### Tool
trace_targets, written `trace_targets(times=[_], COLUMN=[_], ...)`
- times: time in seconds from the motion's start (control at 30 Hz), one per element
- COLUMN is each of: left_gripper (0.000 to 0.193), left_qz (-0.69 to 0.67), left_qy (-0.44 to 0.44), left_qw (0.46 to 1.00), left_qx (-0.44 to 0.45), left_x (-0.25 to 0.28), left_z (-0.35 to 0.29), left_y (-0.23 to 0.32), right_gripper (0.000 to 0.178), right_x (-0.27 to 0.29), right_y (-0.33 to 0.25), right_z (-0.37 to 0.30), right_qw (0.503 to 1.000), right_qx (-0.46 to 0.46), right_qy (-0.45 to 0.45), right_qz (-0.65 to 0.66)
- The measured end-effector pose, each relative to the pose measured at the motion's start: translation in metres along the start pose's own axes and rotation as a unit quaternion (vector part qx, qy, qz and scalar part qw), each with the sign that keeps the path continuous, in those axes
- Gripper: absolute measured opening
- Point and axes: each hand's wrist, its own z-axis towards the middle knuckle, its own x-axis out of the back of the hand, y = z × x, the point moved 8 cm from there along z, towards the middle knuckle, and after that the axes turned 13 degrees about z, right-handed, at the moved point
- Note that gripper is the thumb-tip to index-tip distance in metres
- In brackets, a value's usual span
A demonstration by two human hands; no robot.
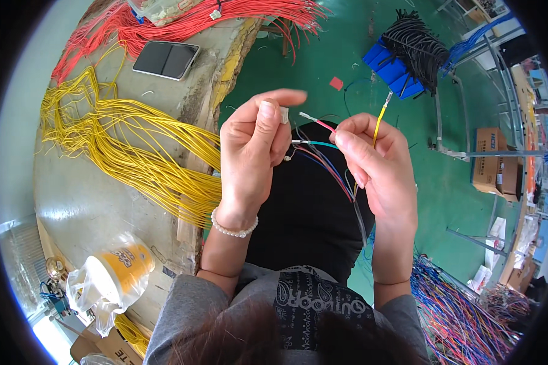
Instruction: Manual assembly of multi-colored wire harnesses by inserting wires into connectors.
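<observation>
My left hand (249, 149), with a beaded bracelet at the wrist, is closed around a small white connector (284, 115); the fingers hide most of it. My right hand (374, 158) pinches a pinkish-red wire (326, 126) between thumb and forefinger. That wire's bare metal terminal points toward the connector, apart from it. A yellow wire (381, 121) with a metal terminal sticks up between the right hand's fingers. One teal wire (323, 144) spans from the left hand to the right. Below, a bundle of thin coloured wires (335, 170) hangs over my dark lap.
Long yellow wires (140, 152) lie on the worn table (97, 210) at left, beside a phone (166, 59), red wires (182, 30) and a bagged yellow tub (125, 267). At right are a blue bin (396, 73) of black pieces, metal frames, a cardboard box (496, 161) and mixed wires (456, 304).
</observation>
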Motion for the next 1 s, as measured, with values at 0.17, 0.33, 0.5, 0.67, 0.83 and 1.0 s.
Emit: trace_targets(times=[0.17, 0.33, 0.5, 0.67, 0.83, 1.0], left_gripper=[0.023, 0.017, 0.016, 0.014, 0.015, 0.017], left_qz=[-0.017, -0.036, -0.032, -0.029, 0.049, 0.065], left_qy=[0.01, 0.004, 0.0, 0.02, -0.005, -0.004], left_qw=[0.999, 0.999, 0.998, 0.997, 0.994, 0.994], left_qx=[-0.047, -0.04, -0.055, -0.063, -0.093, -0.085], left_x=[0.001, 0.001, -0.001, 0.003, -0.005, -0.004], left_z=[-0.003, -0.006, -0.009, -0.01, -0.013, -0.013], left_y=[0.01, 0.011, 0.014, 0.016, 0.021, 0.022], right_gripper=[0.015, 0.01, 0.009, 0.008, 0.006, 0.007], right_x=[0.001, -0.004, -0.007, -0.015, -0.019, -0.018], right_y=[0.0, -0.001, -0.002, -0.012, -0.017, -0.014], right_z=[-0.001, -0.003, -0.005, -0.014, -0.017, -0.015], right_qw=[0.999, 0.998, 0.998, 0.988, 0.979, 0.978], right_qx=[0.005, 0.043, 0.04, 0.1, 0.137, 0.139], right_qy=[0.015, 0.017, 0.02, 0.035, 0.029, 0.015], right_qz=[-0.03, -0.052, -0.051, -0.113, -0.15, -0.156])
